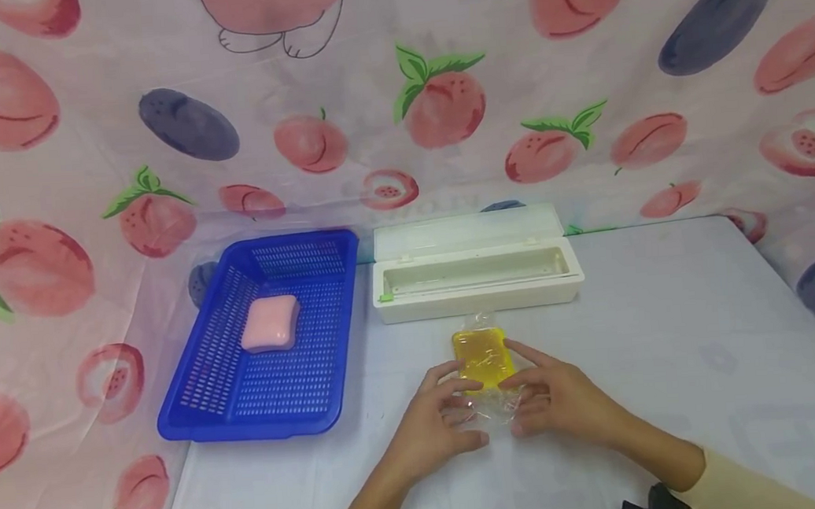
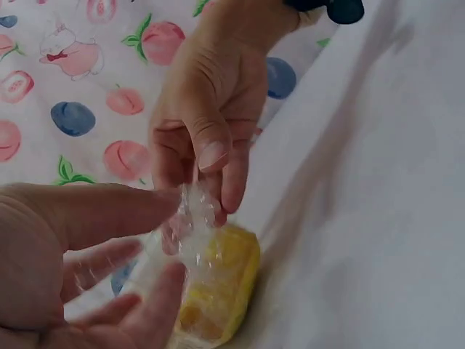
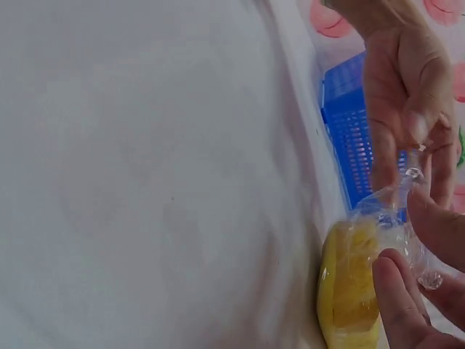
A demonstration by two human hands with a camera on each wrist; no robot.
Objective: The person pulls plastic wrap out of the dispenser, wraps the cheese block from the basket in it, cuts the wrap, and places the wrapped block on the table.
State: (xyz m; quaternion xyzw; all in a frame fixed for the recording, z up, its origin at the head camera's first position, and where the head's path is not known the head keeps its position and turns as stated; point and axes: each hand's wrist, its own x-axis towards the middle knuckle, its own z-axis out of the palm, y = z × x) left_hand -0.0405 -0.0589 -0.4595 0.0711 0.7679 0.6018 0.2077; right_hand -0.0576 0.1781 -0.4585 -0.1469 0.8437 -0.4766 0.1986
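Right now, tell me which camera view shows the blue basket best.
The head view: the blue basket appears whole there, with the pink block inside. The right wrist view shows only part of it, partly behind the left hand; the left wrist view shows none of it.

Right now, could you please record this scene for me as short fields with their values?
Centre: yellow rectangular block, at least partly wrapped in crumpled clear plastic film
Left hand: at the film, left side; pinching unclear
Right hand: at the film, right side; pinching unclear
Left area: blue perforated plastic basket holding one pink rounded block
Behind yellow block: white oblong box, its translucent lid open
Surface: white-covered table
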